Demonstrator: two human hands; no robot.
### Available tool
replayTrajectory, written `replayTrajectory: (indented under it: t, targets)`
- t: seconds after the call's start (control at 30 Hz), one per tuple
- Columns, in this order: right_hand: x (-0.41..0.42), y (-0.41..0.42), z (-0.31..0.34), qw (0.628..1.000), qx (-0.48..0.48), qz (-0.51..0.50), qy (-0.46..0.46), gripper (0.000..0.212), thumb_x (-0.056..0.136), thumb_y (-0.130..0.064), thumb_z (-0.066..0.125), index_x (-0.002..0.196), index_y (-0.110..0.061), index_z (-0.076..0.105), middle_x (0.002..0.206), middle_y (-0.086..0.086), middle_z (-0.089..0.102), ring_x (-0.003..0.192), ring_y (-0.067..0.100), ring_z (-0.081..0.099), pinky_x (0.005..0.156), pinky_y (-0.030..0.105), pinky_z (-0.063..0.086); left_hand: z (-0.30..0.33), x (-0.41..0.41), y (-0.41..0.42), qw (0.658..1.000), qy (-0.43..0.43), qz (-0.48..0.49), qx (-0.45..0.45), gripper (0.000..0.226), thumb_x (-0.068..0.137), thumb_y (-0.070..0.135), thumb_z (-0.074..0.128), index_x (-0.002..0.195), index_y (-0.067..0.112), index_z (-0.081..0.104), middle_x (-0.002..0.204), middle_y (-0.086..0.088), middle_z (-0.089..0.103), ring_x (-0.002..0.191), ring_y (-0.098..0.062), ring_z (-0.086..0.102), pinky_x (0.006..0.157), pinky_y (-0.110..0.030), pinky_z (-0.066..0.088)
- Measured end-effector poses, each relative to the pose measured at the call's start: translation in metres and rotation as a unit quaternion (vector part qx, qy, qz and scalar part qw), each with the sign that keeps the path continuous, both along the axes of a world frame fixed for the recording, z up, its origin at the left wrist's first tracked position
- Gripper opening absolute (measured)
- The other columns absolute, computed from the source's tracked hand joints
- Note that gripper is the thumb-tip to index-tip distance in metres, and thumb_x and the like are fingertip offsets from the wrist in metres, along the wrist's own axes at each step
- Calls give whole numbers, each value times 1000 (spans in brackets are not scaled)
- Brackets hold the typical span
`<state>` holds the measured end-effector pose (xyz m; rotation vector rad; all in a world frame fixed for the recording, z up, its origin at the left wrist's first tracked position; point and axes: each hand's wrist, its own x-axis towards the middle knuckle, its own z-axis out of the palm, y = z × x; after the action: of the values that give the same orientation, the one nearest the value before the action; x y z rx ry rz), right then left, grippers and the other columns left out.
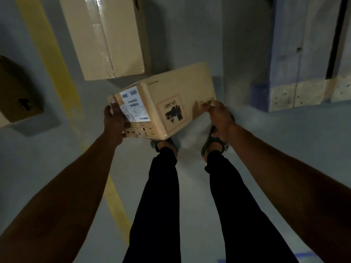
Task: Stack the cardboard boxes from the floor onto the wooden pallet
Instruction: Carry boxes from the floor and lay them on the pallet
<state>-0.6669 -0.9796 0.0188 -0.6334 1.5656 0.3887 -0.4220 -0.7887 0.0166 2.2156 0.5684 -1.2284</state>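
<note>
Item: labelled cardboard box, held clear of the grey floor above the person's feet, left hand clamped on the labelled end, right hand gripping the opposite end. Handling advice: keep it level, carry right to the wooden pallet, set it flush to a corner. Count: three boxes visible, namely one held, one large taped box, one darker box; one pallet; one yellow floor line.

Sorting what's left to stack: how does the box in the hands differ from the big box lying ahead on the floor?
The held box is smaller, tilted, off the floor, gripped by the left hand and right hand; the big box lies flat, untouched. The held one carries a white barcode label; the big one shows clear tape. Both are tan cardboard.
</note>
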Motion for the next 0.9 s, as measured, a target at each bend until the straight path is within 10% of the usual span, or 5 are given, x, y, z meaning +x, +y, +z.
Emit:
replayTrajectory:
  t: [0.1, 0.23, 0.57, 0.73, 0.9]
  targets:
    - [6, 5, 4, 988, 119, -84, -44, 91, 70, -79, 69, 149, -42, 41, 144, -3, 50, 128, 38, 51, 94, 71, 47, 11, -11, 1, 995, 90, -9, -27, 87, 89, 84, 35, 159, 53, -4, 155, -5, 48, 117, -40, 66, 88, -71, 55]
    - [25, -14, 14, 973, 85, -172, -129, 77, 67, -81, 70, 128, -35, 67, 131, 7, 70, 124, 42, 61, 96, 79, 42, 23, -49, -2, 984, 167, -56, -12, 76, 94, 80, 34, 152, 32, 30, 132, -18, 66, 97, -40, 76, 81, -55, 62]
    - [72, -99, 22, 998, -65, -17, -19, 62, 74, -67, 65, 128, -36, 61, 126, -3, 65, 116, 27, 56, 102, 68, 38, 71, -16, -97, 789, -258, -527, -182, 124, 73, 79, 73, 166, 21, 16, 172, -20, 3, 160, -36, 4, 122, -50, 23]
    - [72, -94, 29, 994, -44, 13, -99, 68, 78, -84, 56, 129, -39, 62, 138, -7, 61, 136, 25, 45, 112, 63, 27, 30, 0, -158, 694, -265, -656, -134, 104, 69, 97, 52, 149, 31, 54, 154, -17, 46, 144, -42, 40, 113, -48, 36]
    - [31, -24, -2, 967, 98, -235, 5, 99, 77, -92, 41, 159, -39, 25, 170, 7, 18, 151, 49, 17, 103, 88, 12, 38, -4, -161, 759, -309, -564, -102, 73, 87, 87, 41, 121, 32, 75, 126, 1, 70, 129, -21, 54, 104, -35, 34]
